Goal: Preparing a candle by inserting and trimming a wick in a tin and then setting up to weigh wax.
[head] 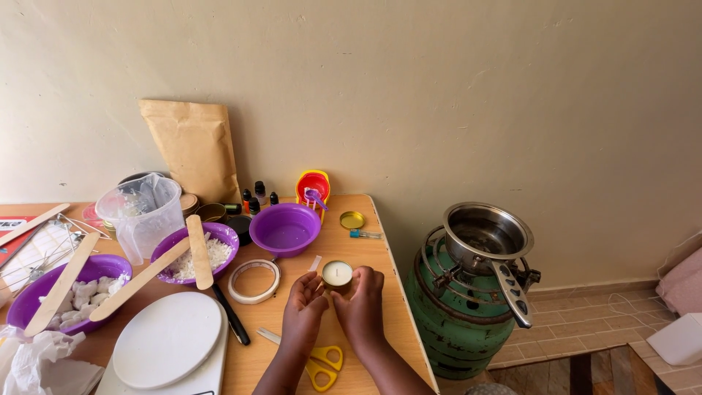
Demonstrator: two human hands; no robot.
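Note:
Both my hands hold a small gold tin candle with pale wax and a wick, just above the wooden table. My left hand pinches its left side, and a small white strip sticks up by those fingers. My right hand grips the tin's right side. Yellow-handled scissors lie on the table under my wrists. A roll of tape lies just left of my left hand.
Purple bowls of white wax chunks with wooden sticks, a clear jug, a white scale, small dropper bottles and a brown paper bag crowd the table. A gold lid lies near the edge. A green gas cylinder carrying a steel pot stands right of the table.

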